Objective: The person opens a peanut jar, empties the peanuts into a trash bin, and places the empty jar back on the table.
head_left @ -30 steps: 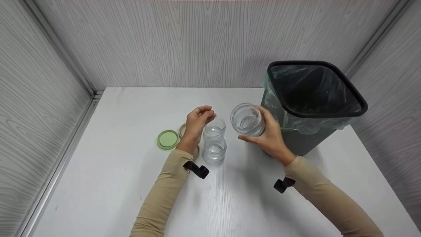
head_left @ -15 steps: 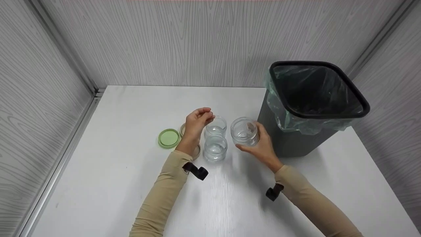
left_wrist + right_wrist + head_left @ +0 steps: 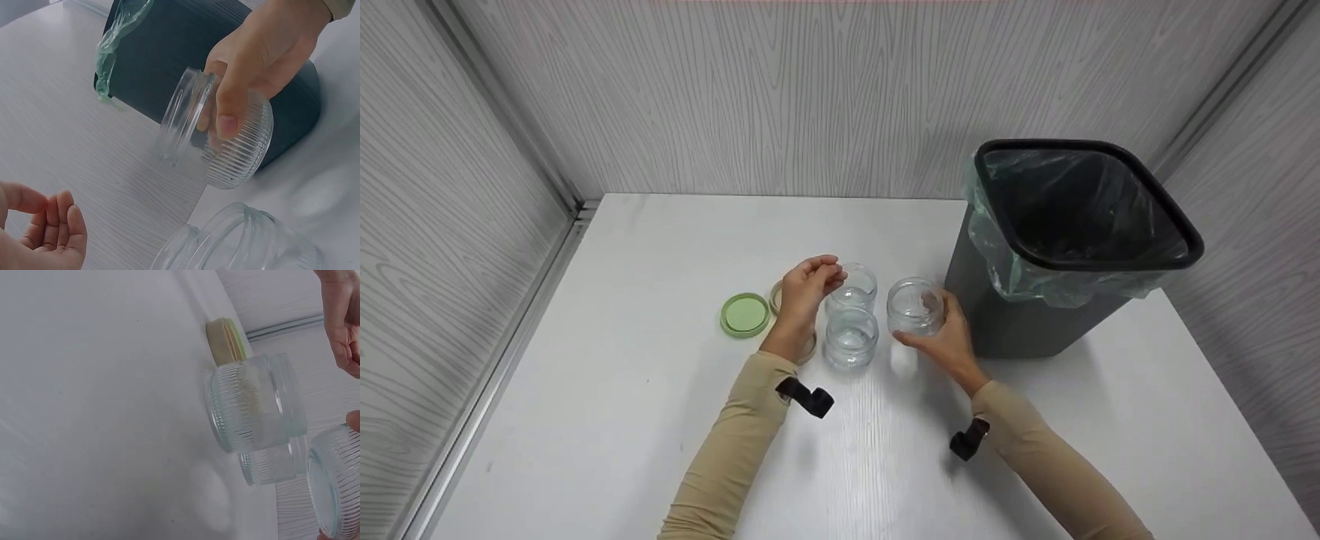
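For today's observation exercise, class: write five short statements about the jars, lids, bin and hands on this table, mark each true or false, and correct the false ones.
1. The right hand grips a ribbed glass jar. True.
2. The left hand holds the green lid. False: it holds nothing; the lid lies on the table.
3. The bin has a green liner. True.
4. The held jar has a lid on. False: it is open.
5. Two more jars stand between the hands. True.

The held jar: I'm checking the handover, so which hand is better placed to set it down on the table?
Right. The right hand already grips the jar just above the table; the left hand holds nothing.
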